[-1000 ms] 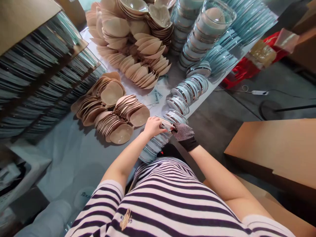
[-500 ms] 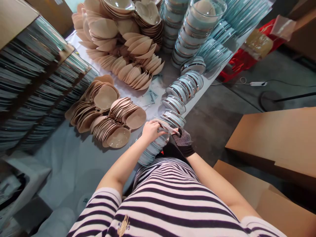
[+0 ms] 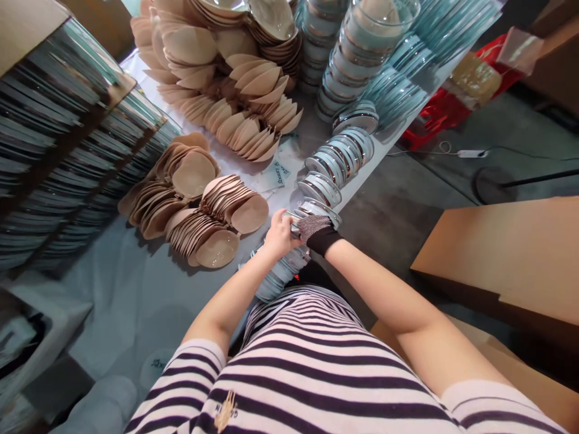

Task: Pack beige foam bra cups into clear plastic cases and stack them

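Both hands gripping top dish [image 3: 299, 226] of blue stack [image 3: 280, 271]: left hand [image 3: 279, 234] bare, right hand [image 3: 315, 228] gloved, fingers closed on rim.

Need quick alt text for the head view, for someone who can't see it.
Both hands, bare left hand and gloved right hand, grip a blue-rimmed dish atop a stack at the table edge. Fanned tan bowls lie left.

Ahead of you: fanned piles of beige shallow bowls [image 3: 212, 220] on grey table covering [image 3: 131, 289]. Farther back, bigger heap of same beige bowls [image 3: 235, 78]. To your left, cardboard-edged rack of dark stacked plates [image 3: 58, 138]. To your right, brown cardboard boxes [image 3: 502, 253], red plastic crate [image 3: 446, 105], white power strip [image 3: 473, 154] on concrete floor.
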`<state>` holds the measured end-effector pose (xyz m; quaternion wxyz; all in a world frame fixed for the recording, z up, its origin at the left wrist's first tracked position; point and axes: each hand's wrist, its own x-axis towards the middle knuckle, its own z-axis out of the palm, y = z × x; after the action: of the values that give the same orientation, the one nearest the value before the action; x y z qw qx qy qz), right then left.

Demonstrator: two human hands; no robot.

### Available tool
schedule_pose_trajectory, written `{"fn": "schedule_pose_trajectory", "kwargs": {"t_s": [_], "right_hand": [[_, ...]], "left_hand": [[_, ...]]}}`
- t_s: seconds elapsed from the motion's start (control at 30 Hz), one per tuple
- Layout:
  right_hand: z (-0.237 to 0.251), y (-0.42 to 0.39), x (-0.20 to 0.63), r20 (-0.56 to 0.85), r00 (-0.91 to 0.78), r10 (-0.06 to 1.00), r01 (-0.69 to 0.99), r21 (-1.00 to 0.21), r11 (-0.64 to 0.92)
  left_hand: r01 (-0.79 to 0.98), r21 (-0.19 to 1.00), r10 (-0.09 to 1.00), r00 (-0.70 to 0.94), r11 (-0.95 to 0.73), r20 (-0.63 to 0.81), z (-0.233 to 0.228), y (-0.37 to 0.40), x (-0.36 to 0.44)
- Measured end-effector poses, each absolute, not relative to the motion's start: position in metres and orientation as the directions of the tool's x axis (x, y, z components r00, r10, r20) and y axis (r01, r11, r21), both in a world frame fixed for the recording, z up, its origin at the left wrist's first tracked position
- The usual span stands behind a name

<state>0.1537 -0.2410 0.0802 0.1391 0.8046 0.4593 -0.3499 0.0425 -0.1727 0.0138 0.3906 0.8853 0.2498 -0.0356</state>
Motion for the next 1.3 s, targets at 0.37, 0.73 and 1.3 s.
{"fn": "schedule_pose_trajectory", "kwargs": {"t_s": [0.37, 0.73, 1.3], "right_hand": [[0.103, -0.258, 0.171, -0.625, 0.423, 0.656, 0.788, -0.104, -0.607], [0.088, -0.256, 0.169, -0.524, 0.508, 0.683, 0.767, -0.086, -0.636], [0.069, -0.265, 0.174, -0.734, 0.258, 0.629, 0.882, -0.086, -0.463]], "left_hand": [[0.588, 0.697, 0.361, 0.807, -0.411, -0.468, 0.013, -0.154, 0.047], [0.599, 0.619, 0.385, 0.801, -0.507, -0.459, 0.013, -0.156, 0.048], [0.576, 0.604, 0.368, 0.817, -0.551, -0.444, 0.02, -0.163, 0.051]]}}
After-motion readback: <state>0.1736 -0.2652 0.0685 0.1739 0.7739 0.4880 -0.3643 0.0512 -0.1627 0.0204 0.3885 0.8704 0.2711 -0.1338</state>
